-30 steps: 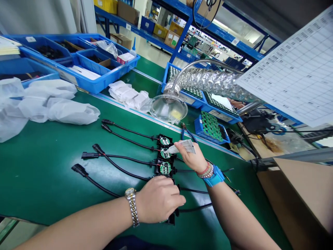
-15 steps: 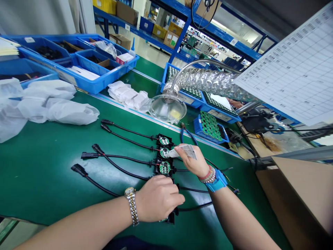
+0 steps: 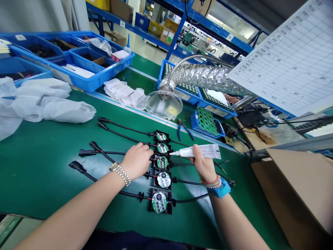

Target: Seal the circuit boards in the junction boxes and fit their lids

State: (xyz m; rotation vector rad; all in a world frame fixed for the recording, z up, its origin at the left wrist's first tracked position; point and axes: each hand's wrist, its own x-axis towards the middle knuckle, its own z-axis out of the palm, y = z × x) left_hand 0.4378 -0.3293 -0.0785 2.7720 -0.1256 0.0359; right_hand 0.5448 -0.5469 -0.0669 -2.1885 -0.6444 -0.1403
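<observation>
In a column on the green table stand several black housings, each holding a round circuit board, such as the nearest board [image 3: 159, 202] and one further up [image 3: 163, 180]. Black cables [image 3: 130, 193] leave them on both sides and end in plugs [image 3: 78, 167] at left. My right hand [image 3: 204, 166] grips a white squeeze tube [image 3: 200, 151], its nozzle pointing left at the right edge of the second-farthest board [image 3: 162, 148]. With fingers curled down, my left hand [image 3: 137, 161] is at the left edge of the second and third housings, over their cables. Its fingertips are partly hidden.
Blue-handled pliers [image 3: 184, 130] lie beyond the boards. A clear fume hood [image 3: 164, 104] on a foil duct [image 3: 203, 74] hangs behind. Blue parts trays [image 3: 91, 81] and white wrapped items [image 3: 65, 109] are at left; a cardboard box [image 3: 293, 187] stands at right.
My left hand has moved up and left off the nearer boards, uncovering them. My right hand has drawn the tube rightward, its nozzle leaving the middle of the second board. The view has shifted slightly.
</observation>
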